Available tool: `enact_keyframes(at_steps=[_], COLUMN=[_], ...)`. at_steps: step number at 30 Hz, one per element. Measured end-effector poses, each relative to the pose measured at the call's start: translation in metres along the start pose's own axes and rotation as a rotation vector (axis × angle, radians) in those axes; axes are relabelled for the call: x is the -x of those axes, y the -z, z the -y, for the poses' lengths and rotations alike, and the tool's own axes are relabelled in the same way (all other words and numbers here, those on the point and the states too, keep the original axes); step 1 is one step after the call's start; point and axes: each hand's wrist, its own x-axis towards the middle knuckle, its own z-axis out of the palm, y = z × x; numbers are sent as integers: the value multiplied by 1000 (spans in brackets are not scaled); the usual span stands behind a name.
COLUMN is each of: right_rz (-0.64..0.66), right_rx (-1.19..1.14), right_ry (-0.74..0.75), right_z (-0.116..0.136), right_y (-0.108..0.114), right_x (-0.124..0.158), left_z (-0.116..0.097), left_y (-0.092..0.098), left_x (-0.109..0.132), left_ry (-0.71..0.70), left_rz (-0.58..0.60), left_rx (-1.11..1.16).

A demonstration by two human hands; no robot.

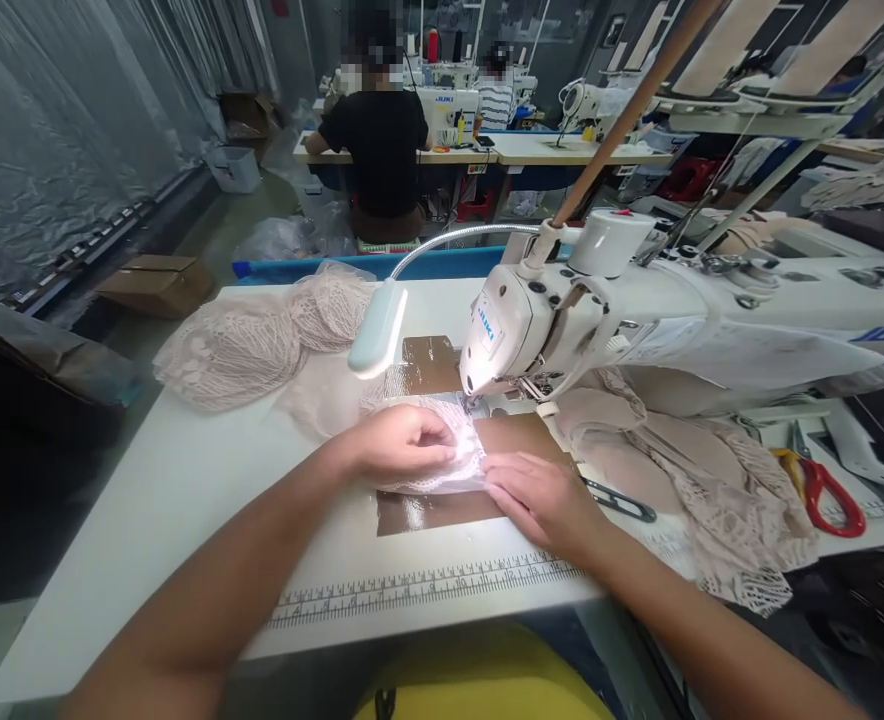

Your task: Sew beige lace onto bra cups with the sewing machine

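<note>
A strip of pale lace fabric (442,480) lies under the head of a white sewing machine (498,335), lit brightly near the needle. My left hand (404,443) is closed at the fabric's left part, thumb and curled fingers pinching it. Flat against the fabric's right edge rests my right hand (536,497), its fingers stretched out and pointing left. Brown plates or tape (431,512) cover the tabletop beneath the cloth. A lamp (379,328) on a bendable neck shines from the left of the machine head.
Heaped beige lace (232,340) lies at the table's back left. More beige lace pieces (697,470) are right of the machine, near red-handled scissors (828,495) and black thread snips (618,498). A printed ruler (427,590) runs along the front edge. A person (376,140) sits ahead.
</note>
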Motion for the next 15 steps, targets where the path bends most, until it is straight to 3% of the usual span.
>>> enact_keyframes(at_steps=[3,6,10,15], right_rz=[68,48,104,201], right_rx=[-19,-23,58,102], right_ry=[-54,-112,-217,-247], right_z=[7,7,4,6], right_y=[1,1,0,-1], right_x=[19,24,17,12], left_z=[-8,-12,-10,-6], left_y=[0,-6,-17,-27], left_x=[0,-2,-8,-11], left_ry=[-27,-67,-127,-115], left_rz=[-13,2,-7,-39], left_rx=[-309,-538,-552,-631])
